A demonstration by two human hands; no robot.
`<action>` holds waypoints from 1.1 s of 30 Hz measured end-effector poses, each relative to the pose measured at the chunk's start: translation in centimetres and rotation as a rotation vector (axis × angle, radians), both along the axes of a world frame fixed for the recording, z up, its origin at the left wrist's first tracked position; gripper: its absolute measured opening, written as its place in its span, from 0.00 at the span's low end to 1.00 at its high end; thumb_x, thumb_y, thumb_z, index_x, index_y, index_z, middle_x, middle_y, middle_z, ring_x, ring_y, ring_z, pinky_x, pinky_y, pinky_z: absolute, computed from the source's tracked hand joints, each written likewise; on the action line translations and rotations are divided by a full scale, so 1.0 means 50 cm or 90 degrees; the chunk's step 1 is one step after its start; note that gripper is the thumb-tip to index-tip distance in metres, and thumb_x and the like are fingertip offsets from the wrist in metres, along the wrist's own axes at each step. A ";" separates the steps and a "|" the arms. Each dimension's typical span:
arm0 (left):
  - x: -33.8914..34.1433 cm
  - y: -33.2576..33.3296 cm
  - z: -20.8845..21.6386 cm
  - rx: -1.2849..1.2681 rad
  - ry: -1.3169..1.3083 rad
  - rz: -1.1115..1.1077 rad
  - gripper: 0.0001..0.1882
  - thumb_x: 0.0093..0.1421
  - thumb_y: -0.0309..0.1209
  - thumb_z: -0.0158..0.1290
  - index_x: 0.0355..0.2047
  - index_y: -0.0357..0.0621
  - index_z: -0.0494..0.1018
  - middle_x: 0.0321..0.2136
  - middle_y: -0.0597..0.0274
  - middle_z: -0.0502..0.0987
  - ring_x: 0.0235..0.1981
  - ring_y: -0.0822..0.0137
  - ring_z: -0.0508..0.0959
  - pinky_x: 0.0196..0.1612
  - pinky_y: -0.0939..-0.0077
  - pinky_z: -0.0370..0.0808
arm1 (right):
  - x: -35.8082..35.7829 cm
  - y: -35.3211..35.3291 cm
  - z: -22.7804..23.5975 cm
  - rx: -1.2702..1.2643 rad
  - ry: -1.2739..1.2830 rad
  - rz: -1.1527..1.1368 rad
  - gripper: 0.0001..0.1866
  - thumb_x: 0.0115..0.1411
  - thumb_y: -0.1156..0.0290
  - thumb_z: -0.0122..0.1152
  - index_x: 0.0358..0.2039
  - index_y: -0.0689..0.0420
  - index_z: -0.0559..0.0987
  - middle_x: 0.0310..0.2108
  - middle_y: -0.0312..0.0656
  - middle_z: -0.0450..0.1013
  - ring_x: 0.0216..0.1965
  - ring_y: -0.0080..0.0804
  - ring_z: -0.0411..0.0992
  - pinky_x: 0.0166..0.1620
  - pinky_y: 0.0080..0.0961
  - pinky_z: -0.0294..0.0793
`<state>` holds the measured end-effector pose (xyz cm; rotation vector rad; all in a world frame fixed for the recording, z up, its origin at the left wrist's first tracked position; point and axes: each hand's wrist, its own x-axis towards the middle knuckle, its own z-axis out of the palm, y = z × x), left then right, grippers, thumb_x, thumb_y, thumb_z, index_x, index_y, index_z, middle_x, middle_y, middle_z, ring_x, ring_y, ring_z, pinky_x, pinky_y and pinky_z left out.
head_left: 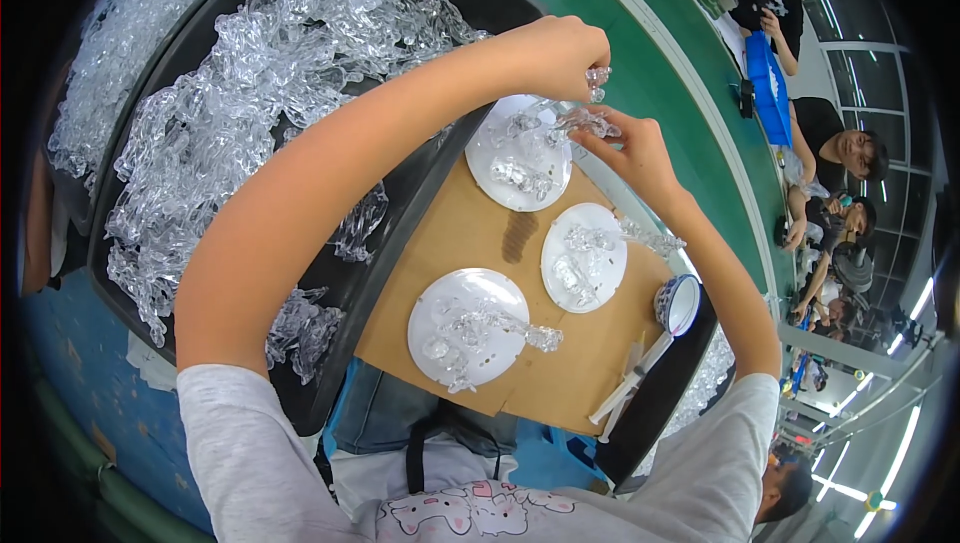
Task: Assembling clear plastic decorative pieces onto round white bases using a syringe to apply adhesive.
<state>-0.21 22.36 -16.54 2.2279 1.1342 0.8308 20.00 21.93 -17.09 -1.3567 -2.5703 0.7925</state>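
Left hand [565, 55] is curled, pinching a small clear plastic piece [597, 81]; the right hand [640, 151] pinches a branching clear plastic piece [590, 121] at the edge of the farthest white disc [483, 158], though whether it touches the disc I cannot tell; all three discs, the middle one [606, 285] and nearest one [487, 288] included, already bear clear pieces on the cardboard [450, 243]; beside them a large heap [250, 73] lies loose in the black tub [398, 218], so much appears left to handle.
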 end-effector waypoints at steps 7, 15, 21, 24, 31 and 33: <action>0.001 0.000 -0.008 0.019 -0.012 0.003 0.10 0.41 0.27 0.57 0.25 0.34 0.73 0.20 0.48 0.73 0.25 0.52 0.75 0.30 0.65 0.70 | 0.006 0.015 -0.011 -0.003 0.015 0.032 0.14 0.52 0.70 0.61 0.39 0.61 0.76 0.27 0.42 0.76 0.27 0.24 0.74 0.35 0.21 0.73; 0.001 0.004 -0.011 0.014 -0.010 -0.011 0.10 0.42 0.27 0.56 0.27 0.35 0.75 0.20 0.50 0.74 0.27 0.53 0.75 0.31 0.66 0.70 | 0.025 0.051 -0.030 -0.314 0.214 -0.115 0.15 0.54 0.69 0.60 0.39 0.64 0.75 0.35 0.42 0.75 0.35 0.24 0.73 0.40 0.20 0.73; 0.000 0.005 -0.014 0.028 -0.007 -0.002 0.11 0.42 0.27 0.56 0.28 0.36 0.75 0.22 0.50 0.75 0.28 0.54 0.76 0.32 0.66 0.71 | 0.023 0.041 -0.035 -0.305 0.230 -0.119 0.14 0.54 0.70 0.60 0.38 0.65 0.75 0.34 0.41 0.75 0.34 0.24 0.74 0.40 0.20 0.73; 0.001 0.004 -0.012 0.015 0.001 0.000 0.11 0.42 0.27 0.56 0.28 0.36 0.75 0.22 0.50 0.75 0.28 0.53 0.76 0.33 0.66 0.71 | 0.015 0.027 -0.024 -0.178 0.173 -0.031 0.14 0.53 0.68 0.61 0.38 0.63 0.76 0.31 0.40 0.76 0.31 0.22 0.74 0.36 0.20 0.73; 0.001 0.003 -0.015 0.030 -0.018 -0.005 0.09 0.42 0.27 0.57 0.25 0.35 0.74 0.21 0.49 0.74 0.27 0.51 0.75 0.31 0.64 0.70 | -0.015 0.004 0.008 0.023 0.000 0.039 0.14 0.51 0.68 0.62 0.37 0.61 0.76 0.26 0.45 0.76 0.25 0.29 0.74 0.32 0.22 0.72; 0.001 0.004 -0.014 0.036 -0.023 -0.007 0.09 0.42 0.27 0.57 0.25 0.35 0.73 0.21 0.49 0.74 0.26 0.51 0.75 0.30 0.64 0.70 | -0.013 0.002 0.009 0.015 -0.023 0.035 0.15 0.51 0.69 0.62 0.37 0.63 0.76 0.28 0.44 0.76 0.26 0.29 0.75 0.35 0.21 0.73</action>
